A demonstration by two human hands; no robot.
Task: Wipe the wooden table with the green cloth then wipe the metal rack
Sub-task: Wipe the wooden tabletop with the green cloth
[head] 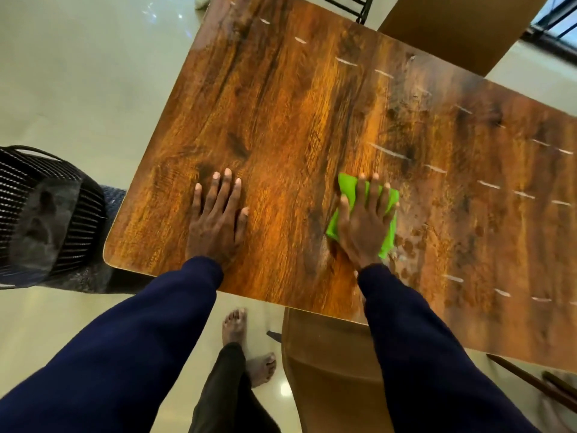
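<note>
Navy sleeves (pixel 125 354) are reaching over the near edge, right hand (pixel 365 226) pressing flat, fingers spread, on the green cloth (pixel 347 187) lying on the wooden table (pixel 296 104), left hand (pixel 215 220) resting flat and spread on bare wood nearby, black basket (pixel 31 198) standing off the left corner.

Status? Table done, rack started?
Left part of the wooden table looks glossy, likely wiped. Right hand presses the green cloth flat on it; left hand rests flat alongside. Left to do: smudges right of the cloth, then the metal rack at the top edge.
</note>
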